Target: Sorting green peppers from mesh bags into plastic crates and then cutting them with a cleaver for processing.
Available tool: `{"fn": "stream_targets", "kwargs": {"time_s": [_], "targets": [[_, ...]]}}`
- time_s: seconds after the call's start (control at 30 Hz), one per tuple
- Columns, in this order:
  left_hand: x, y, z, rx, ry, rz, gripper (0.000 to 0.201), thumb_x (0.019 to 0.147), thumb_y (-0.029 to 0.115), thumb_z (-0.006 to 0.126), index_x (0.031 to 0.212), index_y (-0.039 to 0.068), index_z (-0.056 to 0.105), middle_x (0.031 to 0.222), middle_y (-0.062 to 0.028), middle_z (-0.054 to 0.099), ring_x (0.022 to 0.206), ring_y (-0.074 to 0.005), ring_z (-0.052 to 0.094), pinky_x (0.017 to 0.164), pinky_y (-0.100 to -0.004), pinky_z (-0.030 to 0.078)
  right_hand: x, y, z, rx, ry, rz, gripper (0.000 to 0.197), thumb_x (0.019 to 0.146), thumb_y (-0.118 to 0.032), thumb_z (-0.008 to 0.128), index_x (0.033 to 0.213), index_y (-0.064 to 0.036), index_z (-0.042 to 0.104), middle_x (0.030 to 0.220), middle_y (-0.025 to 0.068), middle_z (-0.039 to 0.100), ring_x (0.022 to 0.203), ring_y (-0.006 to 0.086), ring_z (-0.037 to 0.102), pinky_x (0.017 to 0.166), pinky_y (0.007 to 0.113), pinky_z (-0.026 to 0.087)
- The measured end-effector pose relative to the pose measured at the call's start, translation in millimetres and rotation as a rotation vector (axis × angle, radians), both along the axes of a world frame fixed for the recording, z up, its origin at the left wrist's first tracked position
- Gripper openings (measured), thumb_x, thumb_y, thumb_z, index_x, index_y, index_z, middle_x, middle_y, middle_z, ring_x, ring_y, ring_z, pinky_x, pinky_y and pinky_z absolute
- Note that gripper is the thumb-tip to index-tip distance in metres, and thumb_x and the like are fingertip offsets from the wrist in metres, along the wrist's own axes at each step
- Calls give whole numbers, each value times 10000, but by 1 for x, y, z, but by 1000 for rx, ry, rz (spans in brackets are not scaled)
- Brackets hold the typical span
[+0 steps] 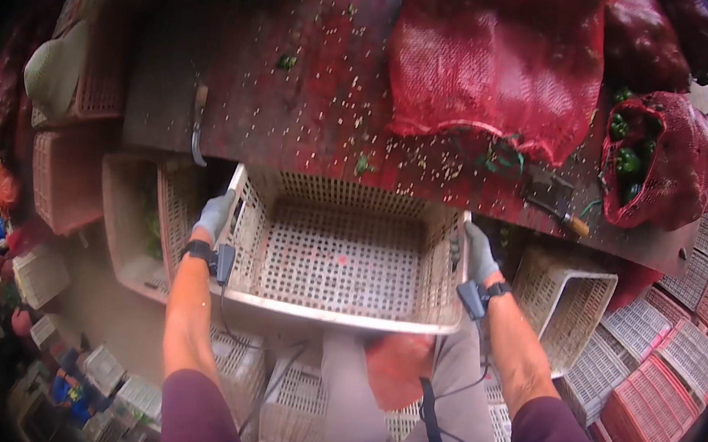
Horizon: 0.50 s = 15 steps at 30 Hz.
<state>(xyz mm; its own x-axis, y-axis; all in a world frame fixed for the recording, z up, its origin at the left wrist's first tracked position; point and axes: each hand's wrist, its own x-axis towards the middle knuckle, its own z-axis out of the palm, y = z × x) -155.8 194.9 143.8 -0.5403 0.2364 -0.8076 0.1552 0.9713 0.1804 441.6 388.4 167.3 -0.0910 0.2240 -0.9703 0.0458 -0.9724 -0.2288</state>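
A white perforated plastic crate [340,263] is held level in front of my body, its far side by the edge of a red-brown tabletop [299,92]. My left hand [215,216], in a grey glove, grips the crate's left end. At the opposite end my right hand [481,255], gloved the same way, is closed on the right side. The crate's bare slotted bottom shows, with a small red spot on it. Fingers of both hands are partly hidden behind the end walls.
Full red mesh sacks [502,72] lie on the table, beside an opened sack [684,163] of green peppers [629,161]. A curved knife [199,125] and a wooden-handled blade [558,209] lie near its edge. Crates stand left [122,221] and right [571,307]; stacked crates [652,403] fill the far right.
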Motion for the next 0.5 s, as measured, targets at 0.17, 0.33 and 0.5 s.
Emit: {"fn": "stream_targets", "kwargs": {"time_s": [0.17,0.33,0.5], "targets": [[30,59,25,46,-218,123,515,1040,535,525,1060,53,704,740,-55,621,613,-199,589,566,-373,485,28,14,-19,-53,0,-21,494,1018,-586,504,1115,-109,586,841,33,597,610,144,530,539,310,460],[20,44,11,129,-132,119,498,1053,526,510,1057,64,696,773,-25,609,638,-167,553,592,-343,461,3,10,-34,198,-1,-48,383,1030,-495,563,1099,-119,540,722,13,563,568,120,534,497,292,460],[50,-7,-44,399,-91,159,518,1072,511,504,1202,45,689,868,-28,614,796,-140,544,759,-319,487,13,-19,-71,458,-311,141,304,998,-341,639,1087,-59,568,759,36,611,563,116,576,499,297,477]]}}
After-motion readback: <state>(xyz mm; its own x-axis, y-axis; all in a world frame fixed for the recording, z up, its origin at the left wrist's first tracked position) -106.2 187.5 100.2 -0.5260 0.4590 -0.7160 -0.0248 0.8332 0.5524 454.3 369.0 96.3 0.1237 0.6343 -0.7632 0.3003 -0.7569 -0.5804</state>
